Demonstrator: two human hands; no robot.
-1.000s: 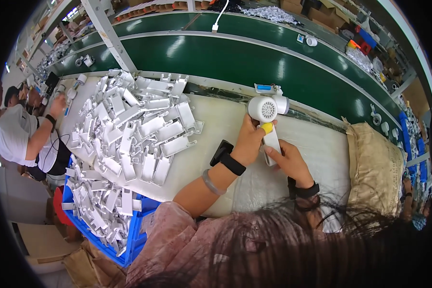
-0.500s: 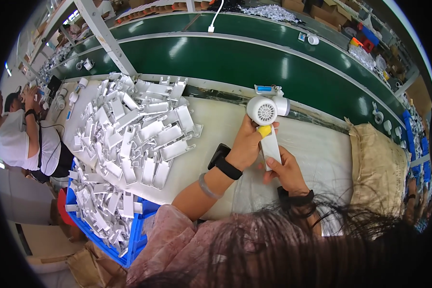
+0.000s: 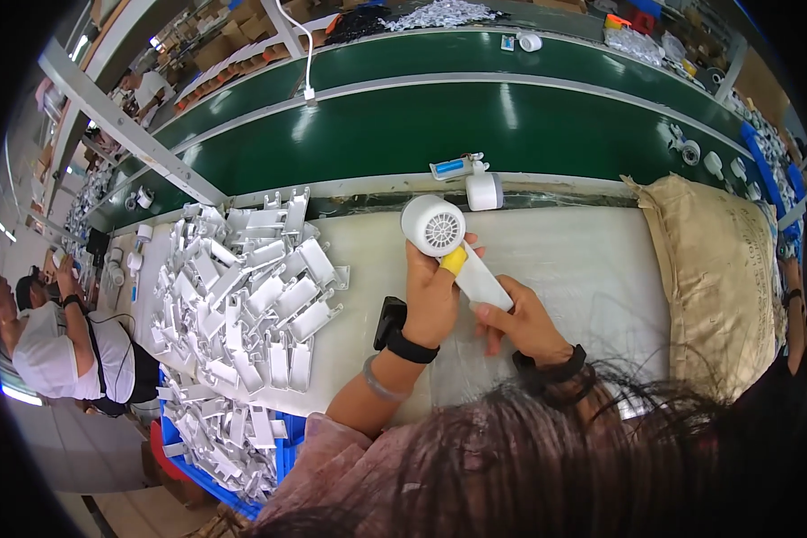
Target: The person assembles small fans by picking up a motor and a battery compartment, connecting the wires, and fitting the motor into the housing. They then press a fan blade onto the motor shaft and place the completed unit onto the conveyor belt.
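A white hair dryer (image 3: 435,229) with a round grilled back end is held above the white work table (image 3: 583,260). My left hand (image 3: 432,296) grips it just below the head, a yellow cover on one fingertip. My right hand (image 3: 518,321) holds the lower end of its white handle (image 3: 482,285). Both wrists wear black bands. My dark hair hides the bottom of the view.
A heap of white plastic handle shells (image 3: 242,287) covers the table's left side and spills into a blue crate (image 3: 215,448). A green conveyor belt (image 3: 475,117) runs behind, with a white cylinder part (image 3: 484,190) at its edge. A tan sack (image 3: 717,269) lies right. Another person (image 3: 63,350) works at left.
The hair dryer and both hands have shifted left and nearer to me; the view has also swung, so the conveyor now fills more of the top.
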